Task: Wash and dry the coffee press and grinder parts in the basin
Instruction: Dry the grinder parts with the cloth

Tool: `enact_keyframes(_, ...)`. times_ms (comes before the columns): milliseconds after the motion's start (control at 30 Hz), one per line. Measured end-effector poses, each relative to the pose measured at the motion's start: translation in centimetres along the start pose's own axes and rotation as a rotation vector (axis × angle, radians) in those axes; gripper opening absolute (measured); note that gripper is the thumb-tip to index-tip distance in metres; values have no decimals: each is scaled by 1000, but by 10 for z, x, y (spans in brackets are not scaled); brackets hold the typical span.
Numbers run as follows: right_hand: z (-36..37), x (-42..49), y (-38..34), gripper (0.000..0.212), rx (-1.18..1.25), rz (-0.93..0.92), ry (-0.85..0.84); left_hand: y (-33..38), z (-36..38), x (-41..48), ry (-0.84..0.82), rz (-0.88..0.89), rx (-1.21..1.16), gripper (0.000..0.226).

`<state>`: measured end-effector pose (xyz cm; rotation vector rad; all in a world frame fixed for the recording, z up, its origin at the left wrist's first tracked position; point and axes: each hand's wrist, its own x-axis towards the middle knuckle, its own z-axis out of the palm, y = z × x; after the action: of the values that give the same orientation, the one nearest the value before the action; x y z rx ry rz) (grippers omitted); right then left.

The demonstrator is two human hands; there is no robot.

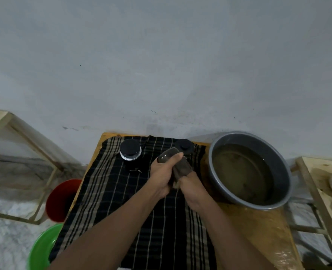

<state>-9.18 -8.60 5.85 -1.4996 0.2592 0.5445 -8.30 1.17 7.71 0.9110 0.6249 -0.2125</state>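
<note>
Head view: my left hand (161, 173) curls its fingers round the clear glass press beaker (168, 154), tilted over the striped black drying cloth (161, 240). My right hand (193, 189) clenches a dark rag (182, 170) round it, probably wiping it dry, beside the grey metal basin (286, 172).

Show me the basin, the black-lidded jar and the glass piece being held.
basin (258, 143): head view, its far inner wall.
black-lidded jar (130, 147): head view, middle of its lid.
glass piece (169, 152): head view, its rounded far end.
</note>
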Motion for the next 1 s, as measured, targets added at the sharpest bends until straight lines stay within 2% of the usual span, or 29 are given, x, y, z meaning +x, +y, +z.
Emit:
enact_keyframes(67, -4, -9, -4, 32, 207, 134, -126, 4, -12, 4, -42, 28, 18, 55)
enact_keyframes(100, -6, -14, -6, 30, 310, 144, -169, 4, -16, 6, -48, 40, 19, 55)
enact_keyframes(200, -10, -16, -10, 33, 510, 146, -151, 9, -16, 8, -16, 57, -49, 40)
enact_keyframes(300, -20, -13, -7, 35, 527, 111, 5, 15, -14, 10, 2, 66, -140, 30)
enact_keyframes(367, -33, -11, -7, 28, 563, 23, 190, 18, -18, 13, 41, 109, -105, 42)
enact_keyframes(400, -39, -11, -7, 24, 521, -52, 279, 17, -20, 14, 66, 123, -33, 57)
enact_keyframes(467, -41, -15, -11, 12, 148, -240, 401, 10, -20, 14, 61, 91, 118, 83)
enact_keyframes(500, -38, -18, -11, 8, -19, -340, 404, 4, -16, 12, 48, 55, 164, 86)
enact_keyframes(600, -18, -25, -4, 47, -391, -553, 167, -4, -5, 8, 93, 4, 227, 71)
enact_keyframes(667, -5, -24, -1, 52, -654, -595, 98, -5, -2, 9, 147, 20, 287, 56)
enact_keyframes(700, -4, -22, -2, 52, -681, -573, 134, -6, -1, 8, 146, 24, 322, 50)
enact_keyframes(733, -5, -19, -5, 51, -635, -518, 199, -7, -1, 4, 131, 24, 341, 46)
enact_keyframes(800, -15, -5, -14, 45, -385, -312, 299, -12, 2, -5, 76, 19, 337, 43)
enact_keyframes(867, -28, 11, -23, 35, -54, -72, 221, -17, 1, -14, -6, 11, 301, 43)
enact_keyframes(933, -30, 12, -28, 32, 40, -47, 194, -16, -3, -15, -40, 23, 271, 56)
enact_keyframes(1000, -23, 7, -29, 30, -33, -173, 294, -12, -7, -5, 56, 31, 276, 88)
